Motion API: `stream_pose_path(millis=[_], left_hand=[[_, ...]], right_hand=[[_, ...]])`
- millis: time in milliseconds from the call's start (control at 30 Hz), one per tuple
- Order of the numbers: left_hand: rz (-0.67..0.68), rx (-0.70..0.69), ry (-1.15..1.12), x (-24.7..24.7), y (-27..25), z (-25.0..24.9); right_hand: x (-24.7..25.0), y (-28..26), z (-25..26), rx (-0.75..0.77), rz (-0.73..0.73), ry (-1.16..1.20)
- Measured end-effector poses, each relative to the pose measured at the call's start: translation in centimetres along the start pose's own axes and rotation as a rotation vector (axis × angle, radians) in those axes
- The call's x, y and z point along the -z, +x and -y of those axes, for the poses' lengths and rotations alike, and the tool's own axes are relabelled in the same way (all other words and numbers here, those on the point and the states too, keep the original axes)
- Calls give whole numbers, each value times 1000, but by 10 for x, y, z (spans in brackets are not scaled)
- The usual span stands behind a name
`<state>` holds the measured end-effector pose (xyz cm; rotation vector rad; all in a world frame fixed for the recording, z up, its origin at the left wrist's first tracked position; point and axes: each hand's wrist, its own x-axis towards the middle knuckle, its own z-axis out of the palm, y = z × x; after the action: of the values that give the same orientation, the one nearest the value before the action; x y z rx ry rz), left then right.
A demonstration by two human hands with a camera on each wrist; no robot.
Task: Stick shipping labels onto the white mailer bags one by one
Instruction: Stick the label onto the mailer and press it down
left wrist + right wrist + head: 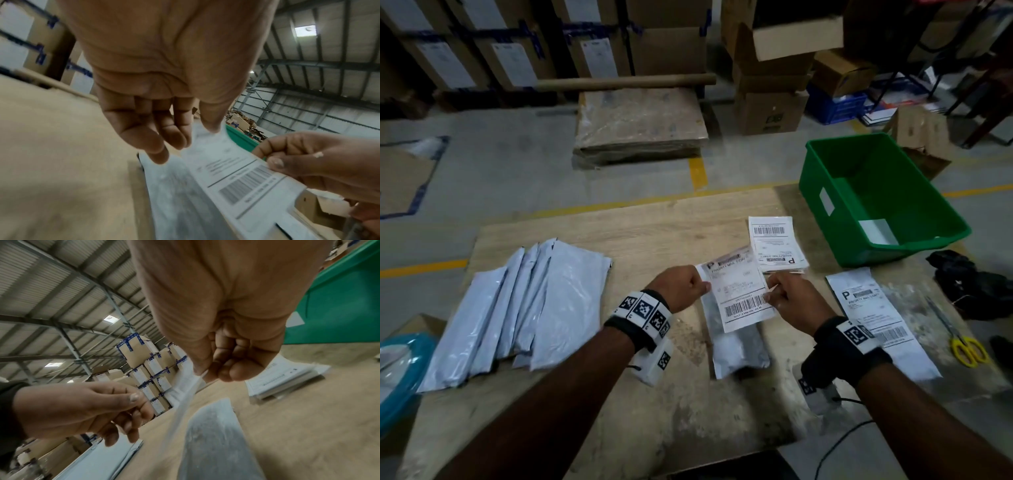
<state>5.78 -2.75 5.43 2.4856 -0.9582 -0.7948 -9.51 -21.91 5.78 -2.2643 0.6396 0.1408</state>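
Both hands hold one shipping label [739, 291] flat in the air, printed side up, just above a white mailer bag [736, 346] lying mid-table. My left hand [704, 286] pinches the label's left edge; in the left wrist view its thumb [212, 125] lies on the label [236, 175]. My right hand [774, 295] pinches the right edge, and in the right wrist view the label [185, 394] shows edge-on over the mailer bag [213, 434]. A stack of labels [774, 243] lies just beyond. Several unlabelled mailer bags [517, 308] are fanned at the left.
A labelled mailer bag [876, 318] lies at the right of the wooden table [654, 233]. A green bin [876, 198] stands at the far right corner. Yellow-handled scissors [962, 342] and a black bundle [969, 284] sit near the right edge. Cardboard boxes fill the floor behind.
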Motion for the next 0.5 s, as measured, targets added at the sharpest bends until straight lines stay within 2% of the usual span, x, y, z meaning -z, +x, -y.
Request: stream_pose_path(millis=[100, 233, 400, 500], left_hand=[[65, 6, -54, -16, -4, 0], [97, 92, -84, -33, -5, 5], [193, 149, -161, -50, -11, -3], [182, 200, -299, -59, -10, -12]], right_hand=[[-10, 0, -7, -42, -7, 66], [-19, -5, -13, -56, -22, 97], [-16, -11, -11, 53, 16, 171], [-10, -8, -8, 124, 91, 201]])
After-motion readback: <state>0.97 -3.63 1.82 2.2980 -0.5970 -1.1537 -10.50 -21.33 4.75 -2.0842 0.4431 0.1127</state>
